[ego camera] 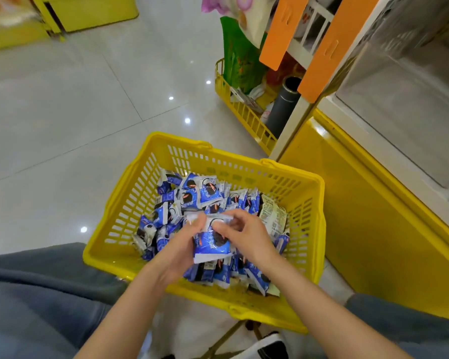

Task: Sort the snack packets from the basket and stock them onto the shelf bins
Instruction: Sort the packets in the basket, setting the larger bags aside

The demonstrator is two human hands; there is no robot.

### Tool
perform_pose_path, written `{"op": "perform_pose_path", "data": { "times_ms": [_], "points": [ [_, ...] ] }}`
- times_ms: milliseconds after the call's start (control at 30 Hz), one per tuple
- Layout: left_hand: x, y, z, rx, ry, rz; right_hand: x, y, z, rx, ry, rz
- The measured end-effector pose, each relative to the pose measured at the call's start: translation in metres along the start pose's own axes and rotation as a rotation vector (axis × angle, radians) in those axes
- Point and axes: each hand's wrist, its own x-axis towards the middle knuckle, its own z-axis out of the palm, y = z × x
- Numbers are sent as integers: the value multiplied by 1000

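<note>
Basket (283, 177) on floor (62, 112) between knees, snack packets (192, 195) inside, shelf unit (373, 216) right, second basket (244, 117) behind.

Crate (245, 117): yellow, slatted, on the floor ahead of you.
Green bag (237, 60): upright in the crate.
Grey tube (283, 107): in the crate's right end, leaning.
Orange panels (283, 29): two, slanted, just above the crate.
Yellow cabinet (360, 216): right of the crate.
Floor (88, 99): glossy pale tiles left of the crate.
</note>
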Motion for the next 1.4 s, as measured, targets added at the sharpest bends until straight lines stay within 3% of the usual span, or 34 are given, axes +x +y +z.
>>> {"op": "perform_pose_path", "data": {
  "times_ms": [100,167,233,300,367,433,633,700,867,1067,1167,1267,1333,1400],
  "points": [
    [-7,-1,-6,56,42,44,-5,-1,7,170,-63,12],
    [-10,2,-9,54,92,56,-6,8,0,182,61,35],
    [-11,4,-13,37,113,63,-5,29,-17,-126,155,42],
    [-11,5,-17,24,117,79,-7,58,-32,-438,0,124],
    [-11,4,-21,11,104,91,-11,85,-39,-639,-230,237],
    [-10,3,-25,-2,104,88,-18,104,-42,-804,-348,241],
    [-7,1,-28,-29,135,61,-29,111,-48,-1192,-255,236],
    [-4,4,-29,-49,153,58,-29,102,-48,-1180,-177,191],
    [5,18,-34,-42,178,124,-5,58,-31,-592,152,124],
    [24,32,-60,299,408,174,50,24,44,-216,-51,278],
    [31,34,-72,604,506,214,49,28,57,-279,-63,197],
    [34,34,-84,839,411,161,36,42,32,-361,195,51],
    [40,32,-91,998,331,83,26,61,-1,-534,277,53],
    [45,30,-87,1179,447,134,18,83,-33,-746,216,149]
  ]
}}
